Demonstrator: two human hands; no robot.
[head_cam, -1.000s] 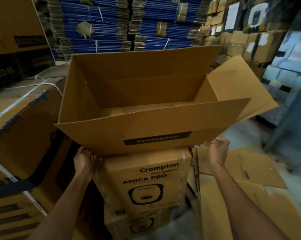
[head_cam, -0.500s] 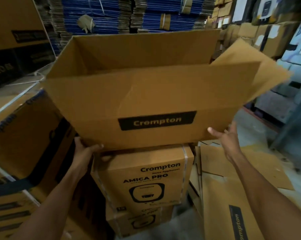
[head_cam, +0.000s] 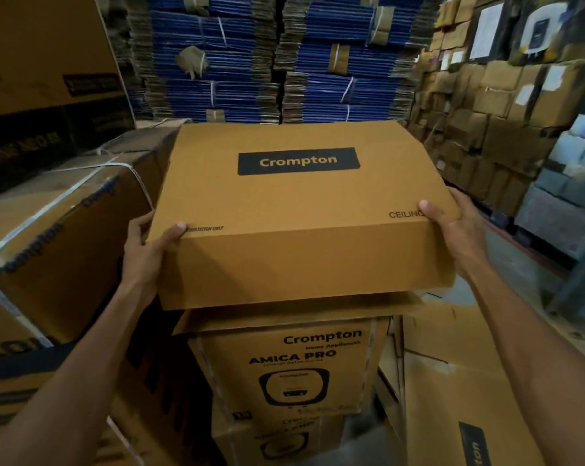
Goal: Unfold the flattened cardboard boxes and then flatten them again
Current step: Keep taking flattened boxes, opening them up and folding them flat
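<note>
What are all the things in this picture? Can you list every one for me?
held box: one, brown with a black Crompton label, centre, above the stack.
Amica Pro boxes: two showing, brown with black print, stacked under the held box.
strapped carton: one, brown with white straps, left.
blue bundles: many, blue and brown, tied and piled high at the back.
box wall: many, brown, some with white labels, right rear.
flat cardboard: a few sheets, brown, lower right.
left hand: one, grips the held box's left corner, thumb on top.
right hand: one, grips its right corner, thumb on top.
</note>
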